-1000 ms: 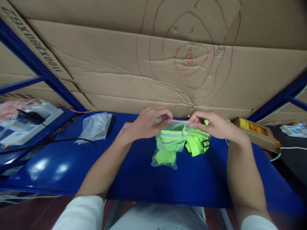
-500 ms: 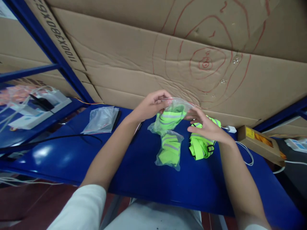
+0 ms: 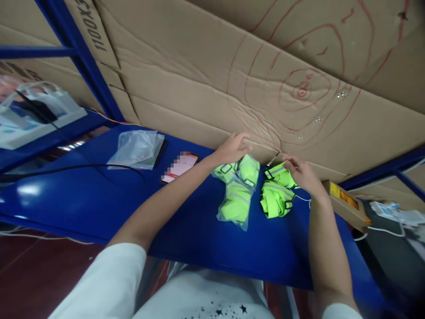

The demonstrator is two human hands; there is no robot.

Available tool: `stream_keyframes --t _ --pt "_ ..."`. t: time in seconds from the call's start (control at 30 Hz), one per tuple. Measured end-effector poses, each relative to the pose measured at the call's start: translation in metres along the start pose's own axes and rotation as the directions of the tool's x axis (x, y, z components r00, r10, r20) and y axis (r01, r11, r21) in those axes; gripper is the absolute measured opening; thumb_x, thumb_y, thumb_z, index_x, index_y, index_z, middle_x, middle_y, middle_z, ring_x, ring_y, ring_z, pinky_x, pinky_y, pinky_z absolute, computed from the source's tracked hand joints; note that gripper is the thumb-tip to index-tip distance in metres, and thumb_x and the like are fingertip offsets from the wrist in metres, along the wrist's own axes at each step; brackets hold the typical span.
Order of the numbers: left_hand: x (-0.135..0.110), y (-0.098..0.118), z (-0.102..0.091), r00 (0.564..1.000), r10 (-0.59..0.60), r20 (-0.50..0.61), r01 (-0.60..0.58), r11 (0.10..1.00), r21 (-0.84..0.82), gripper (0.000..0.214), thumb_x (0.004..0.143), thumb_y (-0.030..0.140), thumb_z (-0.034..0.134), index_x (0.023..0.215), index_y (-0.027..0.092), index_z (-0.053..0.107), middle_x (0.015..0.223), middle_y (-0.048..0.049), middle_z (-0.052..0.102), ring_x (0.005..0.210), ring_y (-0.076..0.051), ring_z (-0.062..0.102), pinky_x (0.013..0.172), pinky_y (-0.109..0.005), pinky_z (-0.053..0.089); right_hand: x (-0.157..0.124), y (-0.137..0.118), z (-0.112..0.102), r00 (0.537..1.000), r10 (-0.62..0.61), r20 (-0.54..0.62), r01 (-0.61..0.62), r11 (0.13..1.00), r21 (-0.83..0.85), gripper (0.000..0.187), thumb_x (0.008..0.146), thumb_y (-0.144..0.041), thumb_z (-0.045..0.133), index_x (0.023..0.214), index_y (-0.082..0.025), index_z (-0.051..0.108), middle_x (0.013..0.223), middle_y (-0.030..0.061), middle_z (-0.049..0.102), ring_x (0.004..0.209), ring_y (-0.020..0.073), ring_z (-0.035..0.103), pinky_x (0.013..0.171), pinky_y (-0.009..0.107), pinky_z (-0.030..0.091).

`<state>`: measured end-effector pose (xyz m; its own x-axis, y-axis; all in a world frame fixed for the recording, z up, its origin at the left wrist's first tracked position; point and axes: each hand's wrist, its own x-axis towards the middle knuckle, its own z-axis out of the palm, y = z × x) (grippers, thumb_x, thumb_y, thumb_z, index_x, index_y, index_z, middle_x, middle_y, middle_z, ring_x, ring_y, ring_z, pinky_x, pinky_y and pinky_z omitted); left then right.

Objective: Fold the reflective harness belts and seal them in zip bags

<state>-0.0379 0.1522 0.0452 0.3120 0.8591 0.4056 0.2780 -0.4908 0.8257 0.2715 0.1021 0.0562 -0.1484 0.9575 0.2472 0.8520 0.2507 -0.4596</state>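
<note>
My left hand [image 3: 231, 149] hovers over the bagged reflective straps with its fingers apart and nothing in them. Below it, neon-yellow straps with black buckles sit in clear plastic bags; the front bag [image 3: 235, 204] lies flat on the table, and another bag [image 3: 249, 170] rests just behind it. My right hand [image 3: 300, 173] is at the far edge of a loose pile of neon-yellow reflective straps [image 3: 277, 201], fingers loosely bent and apart. Whether its fingertips touch the upper strap [image 3: 280, 174] I cannot tell.
A blue table [image 3: 186, 226] stands against a cardboard wall [image 3: 186, 88] with red rings drawn on it. To the left lie a phone [image 3: 181, 167] and a stack of clear bags [image 3: 136, 148]. A small cardboard box [image 3: 345, 206] and white cable are at the right.
My left hand has let go of the bag of straps, which now lies behind the front bag. My right hand has moved away from that bag, rightward to the loose straps.
</note>
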Motion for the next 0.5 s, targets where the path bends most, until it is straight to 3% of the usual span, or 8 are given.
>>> stream_keyframes --t 0.07,0.17,0.27,0.4,0.43,0.5 --pt "-0.003 0.005 -0.002 0.998 0.062 0.025 -0.064 0.996 0.055 0.041 0.092 0.031 0.066 0.13 0.017 0.061 0.134 -0.0142 0.058 0.123 -0.028 0.059 0.112 -0.046 0.046 -0.01 0.014 0.001 1.0 0.028 0.012 -0.026 0.99 -0.136 0.048 0.099 -0.049 0.05 0.134 -0.019 0.063 0.132 0.019 0.069 0.119 0.0366 0.067 0.104 0.058 0.051" --pt "-0.008 0.018 -0.01 0.979 0.181 0.099 -0.193 0.972 0.133 0.038 0.096 0.031 0.06 0.132 0.019 0.062 0.131 -0.0125 0.058 0.121 -0.026 0.06 0.113 -0.043 0.045 -0.026 0.035 0.006 0.994 0.077 0.075 -0.051 0.953 -0.299 0.066 0.089 -0.034 0.06 0.152 -0.018 0.051 0.158 0.0234 0.049 0.145 0.0463 0.048 0.114 0.07 0.041" --pt "-0.012 0.027 -0.014 0.942 0.252 0.221 -0.289 0.945 0.154 0.035 0.099 0.03 0.052 0.13 0.019 0.064 0.128 -0.0118 0.059 0.121 -0.024 0.06 0.112 -0.039 0.044 -0.035 0.052 0.004 0.981 0.096 0.166 -0.023 0.917 -0.398 0.089 0.075 -0.012 0.057 0.162 -0.023 0.04 0.17 0.019 0.035 0.156 0.043 0.034 0.12 0.069 0.033" --pt "-0.016 0.032 -0.009 0.862 0.319 0.393 -0.397 0.908 0.135 0.033 0.1 0.033 0.052 0.126 0.019 0.068 0.126 -0.0114 0.062 0.122 -0.025 0.061 0.109 -0.038 0.045 -0.027 0.058 0.007 0.977 0.032 0.212 0.07 0.886 -0.458 0.109 0.068 -0.003 0.058 0.169 -0.024 0.024 0.178 0.0148 0.01 0.164 0.0403 0.01 0.127 0.071 0.011" --pt "-0.017 0.034 -0.008 0.854 0.328 0.403 -0.411 0.902 0.136 0.033 0.1 0.034 0.053 0.125 0.019 0.069 0.126 -0.0113 0.063 0.121 -0.025 0.061 0.108 -0.038 0.045 -0.023 0.056 0.01 0.973 0.002 0.233 0.106 0.887 -0.45 0.106 0.069 -0.003 0.059 0.168 -0.025 0.028 0.178 0.0136 0.011 0.165 0.0393 0.009 0.128 0.069 0.008" --pt "-0.019 0.041 -0.007 0.854 0.339 0.396 -0.419 0.898 0.134 0.031 0.1 0.035 0.053 0.121 0.019 0.071 0.124 -0.0113 0.064 0.117 -0.023 0.063 0.103 -0.036 0.048 -0.012 0.052 0.016 0.958 -0.052 0.281 0.168 0.899 -0.405 0.09 0.073 -0.007 0.061 0.16 -0.024 0.045 0.173 0.0146 0.031 0.161 0.0384 0.023 0.129 0.064 0.011"
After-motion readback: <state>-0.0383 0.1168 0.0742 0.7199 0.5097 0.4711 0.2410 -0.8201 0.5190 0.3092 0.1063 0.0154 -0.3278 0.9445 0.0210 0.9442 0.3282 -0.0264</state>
